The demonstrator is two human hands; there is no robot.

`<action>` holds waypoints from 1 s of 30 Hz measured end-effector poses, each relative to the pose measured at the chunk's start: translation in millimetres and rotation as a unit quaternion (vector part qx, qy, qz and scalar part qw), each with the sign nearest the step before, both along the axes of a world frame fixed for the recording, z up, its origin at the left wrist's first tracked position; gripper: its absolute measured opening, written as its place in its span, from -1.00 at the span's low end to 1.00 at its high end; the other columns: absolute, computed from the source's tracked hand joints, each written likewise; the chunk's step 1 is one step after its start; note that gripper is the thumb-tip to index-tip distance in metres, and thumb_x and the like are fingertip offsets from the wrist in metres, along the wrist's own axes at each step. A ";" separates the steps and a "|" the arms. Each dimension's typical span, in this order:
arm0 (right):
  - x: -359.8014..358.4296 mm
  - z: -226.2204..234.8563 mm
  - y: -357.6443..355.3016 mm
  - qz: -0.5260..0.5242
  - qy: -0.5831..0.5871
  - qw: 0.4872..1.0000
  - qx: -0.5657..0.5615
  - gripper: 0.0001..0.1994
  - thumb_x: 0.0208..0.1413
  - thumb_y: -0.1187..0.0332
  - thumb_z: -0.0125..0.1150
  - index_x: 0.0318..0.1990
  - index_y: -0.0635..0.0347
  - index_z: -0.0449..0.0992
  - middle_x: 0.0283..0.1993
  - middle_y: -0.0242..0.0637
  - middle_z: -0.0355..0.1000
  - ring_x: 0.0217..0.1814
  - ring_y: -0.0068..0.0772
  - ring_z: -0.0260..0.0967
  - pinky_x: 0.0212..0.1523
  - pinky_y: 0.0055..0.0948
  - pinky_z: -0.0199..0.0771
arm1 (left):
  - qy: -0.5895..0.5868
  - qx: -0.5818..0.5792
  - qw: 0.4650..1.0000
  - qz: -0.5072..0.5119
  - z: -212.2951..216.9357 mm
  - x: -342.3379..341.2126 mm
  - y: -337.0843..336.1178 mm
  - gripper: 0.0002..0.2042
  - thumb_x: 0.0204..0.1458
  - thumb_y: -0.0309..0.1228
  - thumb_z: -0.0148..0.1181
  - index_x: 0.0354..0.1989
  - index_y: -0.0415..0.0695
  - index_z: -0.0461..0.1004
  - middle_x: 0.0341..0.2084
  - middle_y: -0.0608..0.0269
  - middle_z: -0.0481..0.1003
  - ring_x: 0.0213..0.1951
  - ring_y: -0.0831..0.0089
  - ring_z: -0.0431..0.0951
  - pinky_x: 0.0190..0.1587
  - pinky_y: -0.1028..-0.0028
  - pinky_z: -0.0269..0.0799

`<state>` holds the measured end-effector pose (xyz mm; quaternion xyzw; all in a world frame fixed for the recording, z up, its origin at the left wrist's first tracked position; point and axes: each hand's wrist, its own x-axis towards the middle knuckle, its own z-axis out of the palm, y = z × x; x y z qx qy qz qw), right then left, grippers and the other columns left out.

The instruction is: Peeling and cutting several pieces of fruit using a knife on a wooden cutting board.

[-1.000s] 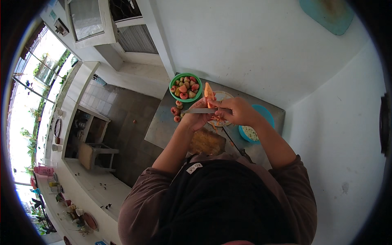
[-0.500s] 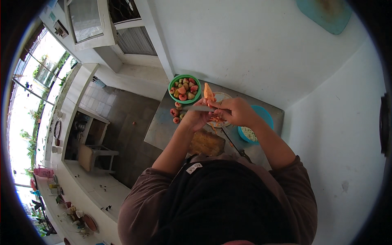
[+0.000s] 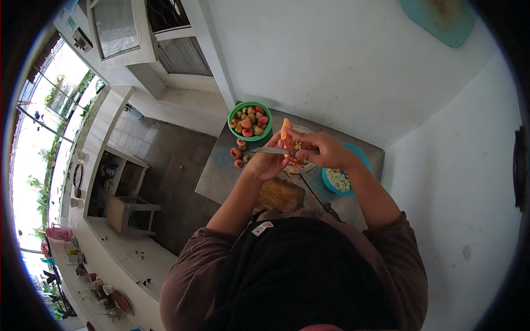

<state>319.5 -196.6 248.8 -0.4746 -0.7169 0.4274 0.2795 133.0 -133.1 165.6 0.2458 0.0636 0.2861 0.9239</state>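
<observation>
The right hand (image 3: 326, 150) grips an orange fruit slice (image 3: 285, 131) upright over the plate (image 3: 301, 165) — catching scraps, seemingly — while the left hand (image 3: 268, 163) closes round a knife (image 3: 269, 150).

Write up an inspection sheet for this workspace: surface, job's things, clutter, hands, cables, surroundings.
Surface: small grey table set against a white wall.
Job's things: orange fruit slice, knife, plate with orange scraps under the hands.
Clutter: green bowl of reddish fruit, loose fruit beside it, blue bowl of pale cut pieces, wooden board, second knife.
Hands: left hand holds the knife; right hand holds the orange fruit slice.
Cables: nothing seen.
Surroundings: window, tiled floor, small wooden stool.
</observation>
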 end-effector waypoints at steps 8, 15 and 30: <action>-3.8 -12.5 2.4 -0.010 -0.044 0.987 0.156 -0.54 0.06 0.38 0.07 0.16 -0.09 0.24 -0.31 -0.20 0.45 -0.46 -0.29 0.31 -0.31 -0.48 0.33 | -0.022 -0.015 1.000 0.000 -5.2 0.1 -3.2 -0.52 0.07 -0.57 -0.10 0.18 -0.02 0.01 -0.17 0.21 0.36 -0.23 0.49 0.49 -0.31 0.65 0.53; -3.2 -26.0 2.0 -0.037 -0.089 0.978 0.186 -0.55 0.02 0.37 0.06 0.12 -0.18 0.30 -0.41 -0.22 0.42 -0.44 -0.26 0.34 -0.36 -0.39 0.33 | -0.011 -0.041 0.999 -0.023 -31.9 -1.7 4.7 -0.59 0.11 -0.53 -0.13 0.16 -0.05 0.06 -0.12 0.20 0.36 -0.15 0.43 0.47 -0.13 0.51 0.49; -5.3 -14.3 5.1 -0.062 -0.133 0.984 0.101 -0.42 0.04 0.29 0.09 0.25 -0.15 0.06 -0.54 -0.18 0.34 -0.57 -0.21 0.22 -0.44 -0.36 0.25 | 0.042 0.000 0.994 -0.103 -28.8 -14.3 16.4 -0.64 0.08 -0.52 -0.13 0.09 -0.16 0.15 -0.13 0.21 0.36 -0.14 0.38 0.46 -0.14 0.45 0.47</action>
